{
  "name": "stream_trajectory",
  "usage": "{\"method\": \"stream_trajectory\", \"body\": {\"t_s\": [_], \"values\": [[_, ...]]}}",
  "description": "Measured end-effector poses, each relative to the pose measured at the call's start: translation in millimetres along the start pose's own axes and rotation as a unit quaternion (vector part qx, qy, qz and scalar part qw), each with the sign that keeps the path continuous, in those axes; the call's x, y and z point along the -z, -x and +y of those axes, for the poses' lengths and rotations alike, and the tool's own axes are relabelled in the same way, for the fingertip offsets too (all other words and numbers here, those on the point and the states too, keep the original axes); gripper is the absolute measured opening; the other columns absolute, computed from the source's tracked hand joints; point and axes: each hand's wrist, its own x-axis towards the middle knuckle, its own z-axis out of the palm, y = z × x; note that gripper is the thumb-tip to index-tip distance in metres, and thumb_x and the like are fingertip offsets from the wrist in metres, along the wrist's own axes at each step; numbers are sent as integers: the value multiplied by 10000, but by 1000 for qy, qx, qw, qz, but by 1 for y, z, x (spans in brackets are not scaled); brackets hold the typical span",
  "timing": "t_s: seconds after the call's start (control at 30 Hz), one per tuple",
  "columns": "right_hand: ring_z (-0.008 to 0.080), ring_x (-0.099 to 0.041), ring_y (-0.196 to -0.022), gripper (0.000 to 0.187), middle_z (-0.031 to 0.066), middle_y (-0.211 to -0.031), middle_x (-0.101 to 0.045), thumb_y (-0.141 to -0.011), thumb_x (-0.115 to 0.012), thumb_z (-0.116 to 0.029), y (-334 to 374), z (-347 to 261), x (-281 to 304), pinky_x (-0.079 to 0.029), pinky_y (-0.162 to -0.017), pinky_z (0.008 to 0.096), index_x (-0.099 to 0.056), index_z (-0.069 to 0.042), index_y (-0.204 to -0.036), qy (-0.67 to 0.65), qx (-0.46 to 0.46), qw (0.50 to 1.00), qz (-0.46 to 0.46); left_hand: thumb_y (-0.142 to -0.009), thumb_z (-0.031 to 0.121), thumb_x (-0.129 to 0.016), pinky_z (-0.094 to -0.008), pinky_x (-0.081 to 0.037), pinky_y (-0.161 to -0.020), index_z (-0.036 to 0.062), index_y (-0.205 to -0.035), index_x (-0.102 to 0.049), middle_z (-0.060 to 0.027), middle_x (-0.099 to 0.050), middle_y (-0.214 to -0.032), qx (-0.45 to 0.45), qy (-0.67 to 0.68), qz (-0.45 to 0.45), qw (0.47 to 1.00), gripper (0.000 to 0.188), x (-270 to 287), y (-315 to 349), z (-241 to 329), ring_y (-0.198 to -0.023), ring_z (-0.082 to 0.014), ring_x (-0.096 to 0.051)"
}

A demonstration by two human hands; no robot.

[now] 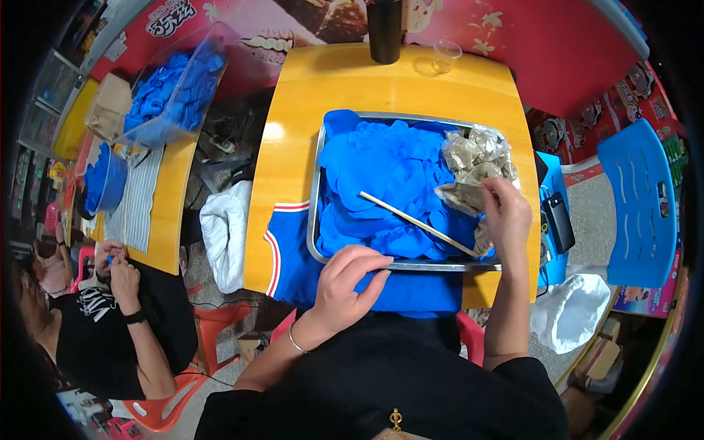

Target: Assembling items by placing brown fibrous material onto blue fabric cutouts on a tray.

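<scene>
A metal tray [315,213] holds a heap of thin blue round pieces [367,165] that look like cut fabric. A pale wooden stick [414,222] lies slantwise across them. Crumpled, see-through brownish plastic-like pieces [477,154] are piled in the tray's far right corner. My right hand [506,213] pinches one thin brownish piece [462,195] over the tray's right side, fingers closed on it. My left hand [350,282] is at the tray's front rim, fingers bent and thumb apart, with nothing visible in it. Under the tray's front edge lies a blue garment [290,246] with red-and-white trim.
The tray stands on a yellow table [293,95] with a black cup [385,33] and a clear plastic cup [442,57] at its far edge. To the right are a blue chair [638,205] and a phone [560,224]. A co-worker [110,330] sits left, near a clear bin [176,95].
</scene>
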Motion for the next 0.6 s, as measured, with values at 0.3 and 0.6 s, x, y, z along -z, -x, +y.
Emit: {"method": "stream_trajectory", "body": {"t_s": [0.3,0.6], "values": [[212,-537,-713,66,90,-731,-580,-742,-629,-48,13,-65,12,-424,-639,307,-593,7,-750,-263,172,942,-115,-799,75,-662,-298,-488,-806,8,-1272,-382,-114,-489,-1180,156,369,-68,914,554,-16,-17,-4,-1037,-163,-524],[116,-545,-721,107,70,-799,-580,-796,-610,-83,30,-97,-13,-438,-617,259,-560,-10,-855,-280,129,943,-125,-815,0,-613,-233,-476,-712,-3,-1056,-460,-76,-598,-981,174,346,19,922,285,-16,-15,0,-894,-100,-575]]}}
